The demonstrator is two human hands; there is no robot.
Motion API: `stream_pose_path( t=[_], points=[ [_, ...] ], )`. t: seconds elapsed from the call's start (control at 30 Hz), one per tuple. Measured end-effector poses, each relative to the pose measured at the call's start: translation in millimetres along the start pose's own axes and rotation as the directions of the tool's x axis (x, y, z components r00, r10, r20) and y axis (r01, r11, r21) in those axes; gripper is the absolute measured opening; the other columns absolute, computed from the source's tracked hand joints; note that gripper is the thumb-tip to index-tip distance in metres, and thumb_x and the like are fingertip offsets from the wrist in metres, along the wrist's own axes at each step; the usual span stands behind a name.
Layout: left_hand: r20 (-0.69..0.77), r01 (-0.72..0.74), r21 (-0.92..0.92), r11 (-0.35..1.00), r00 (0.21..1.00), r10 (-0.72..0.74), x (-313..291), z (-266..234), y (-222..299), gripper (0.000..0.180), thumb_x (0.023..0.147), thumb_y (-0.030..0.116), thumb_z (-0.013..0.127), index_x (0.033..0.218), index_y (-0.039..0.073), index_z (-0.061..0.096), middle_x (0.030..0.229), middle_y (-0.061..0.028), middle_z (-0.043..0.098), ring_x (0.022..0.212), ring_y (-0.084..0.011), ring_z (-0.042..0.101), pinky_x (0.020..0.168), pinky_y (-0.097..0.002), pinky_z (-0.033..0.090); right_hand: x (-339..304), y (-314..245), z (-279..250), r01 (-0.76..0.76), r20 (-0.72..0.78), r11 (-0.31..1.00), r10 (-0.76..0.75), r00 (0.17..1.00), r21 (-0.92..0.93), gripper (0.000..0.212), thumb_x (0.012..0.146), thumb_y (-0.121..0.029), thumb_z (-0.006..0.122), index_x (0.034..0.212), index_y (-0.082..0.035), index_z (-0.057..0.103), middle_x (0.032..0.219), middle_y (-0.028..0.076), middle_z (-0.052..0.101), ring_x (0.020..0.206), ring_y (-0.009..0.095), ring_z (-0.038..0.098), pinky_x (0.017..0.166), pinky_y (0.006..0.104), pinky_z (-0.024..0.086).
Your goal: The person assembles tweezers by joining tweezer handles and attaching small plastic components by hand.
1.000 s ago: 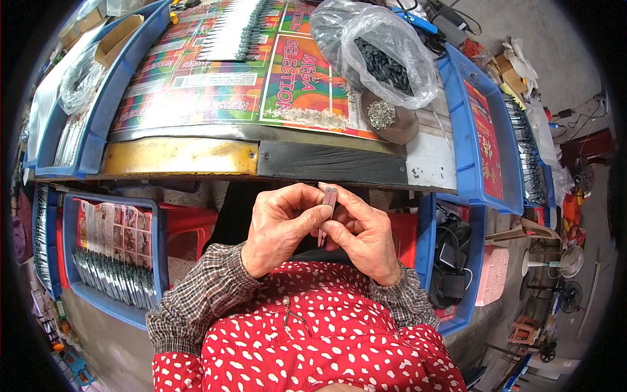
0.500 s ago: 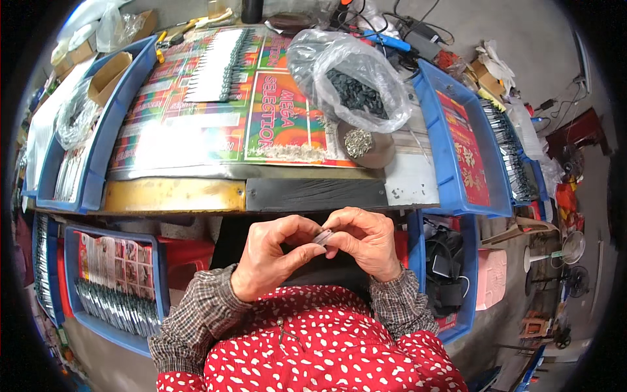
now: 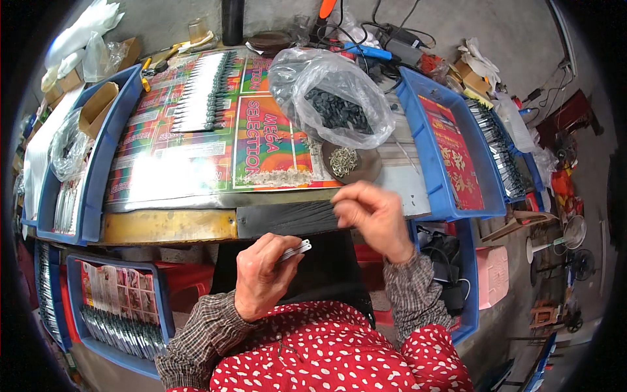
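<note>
My left hand (image 3: pixel 266 271) is closed around thin, flat, silver metal strips (image 3: pixel 297 249) whose ends, with small holes, stick out past the thumb and forefinger. It is in front of the bench edge, above my lap. My right hand (image 3: pixel 375 215) is raised over the bench's front edge, thumb and forefinger curved and slightly apart, with nothing visible between them. Just beyond it lies a heap of small metal rivets (image 3: pixel 343 161) in a shallow brown dish (image 3: pixel 369 166). Behind the dish, a clear plastic bag (image 3: pixel 294 75) holds many small black pieces (image 3: pixel 336 110).
Slim white-and-dark pieces (image 3: pixel 204 91) lie in a row on the printed bench sheet (image 3: pixel 196 147). Blue trays stand at the left (image 3: pixel 121 130) and right (image 3: pixel 418 144). Below are a tray of finished-looking pieces (image 3: pixel 124 320) and a pink box (image 3: pixel 491 274).
My hands have parted. The right moved up and right toward the dish; the left dropped slightly lower with the metal strips still in it. The view has shifted a little.
</note>
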State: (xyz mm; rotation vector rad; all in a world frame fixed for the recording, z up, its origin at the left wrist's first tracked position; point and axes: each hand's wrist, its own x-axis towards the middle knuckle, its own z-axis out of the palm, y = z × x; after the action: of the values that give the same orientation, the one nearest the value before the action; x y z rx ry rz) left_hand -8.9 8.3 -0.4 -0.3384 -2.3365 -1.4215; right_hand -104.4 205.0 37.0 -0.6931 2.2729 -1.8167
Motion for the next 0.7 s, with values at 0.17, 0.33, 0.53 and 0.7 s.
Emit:
stream_pose_path(
  t=[0.17,0.33,0.53,0.7],
  points=[
    [0.018,0.015,0.012,1.000,1.000,-0.016,0.7,-8.3,-0.8,0.024,0.072,-0.006,0.071,0.095,0.001,0.065,0.083,-0.0118,0.064,0.068,-0.0225,0.063,0.059,-0.0302,0.049,56.0,12.2,-38.2,0.096,-0.227,0.916,-0.196,0.954,-0.389,0.011,0.086,-0.007,0.064,0.089,0.003,0.067,0.077,0.008,0.064,0.065,0.016,0.061,0.061,0.0288,0.048],
    [-0.003,-0.015,0.060,0.998,1.000,0.016,2.2,-13.3,-5.8,0.023,0.073,-0.006,0.071,0.094,0.001,0.065,0.082,-0.0116,0.064,0.065,-0.0225,0.063,0.057,-0.0295,0.049,109.4,35.0,-57.7,0.202,-0.106,0.641,-0.409,0.906,-0.741,0.012,0.083,-0.011,0.062,0.088,-0.002,0.068,0.085,0.013,0.067,0.083,0.033,0.062,0.075,0.0417,0.048],
    [0.010,0.004,0.074,0.997,1.000,-0.005,5.3,-19.6,-6.1,0.026,0.071,-0.007,0.071,0.095,0.001,0.063,0.082,-0.0132,0.063,0.069,-0.0290,0.063,0.058,-0.0348,0.049,147.3,53.2,-65.1,0.123,-0.021,0.483,-0.283,0.959,-0.867,0.016,0.078,-0.010,0.066,0.092,-0.003,0.069,0.090,0.016,0.067,0.091,0.034,0.063,0.080,0.0443,0.048],
    [0.010,0.029,0.055,0.998,1.000,-0.030,5.8,-18.4,-8.0,0.024,0.071,-0.006,0.070,0.094,0.001,0.066,0.081,-0.0126,0.065,0.068,-0.0250,0.065,0.059,-0.0312,0.050,159.1,62.4,-67.2,0.083,-0.015,0.455,-0.207,0.978,-0.887,0.021,0.075,-0.010,0.068,0.094,-0.002,0.067,0.089,0.017,0.068,0.088,0.035,0.064,0.076,0.0438,0.049]
  ],
)
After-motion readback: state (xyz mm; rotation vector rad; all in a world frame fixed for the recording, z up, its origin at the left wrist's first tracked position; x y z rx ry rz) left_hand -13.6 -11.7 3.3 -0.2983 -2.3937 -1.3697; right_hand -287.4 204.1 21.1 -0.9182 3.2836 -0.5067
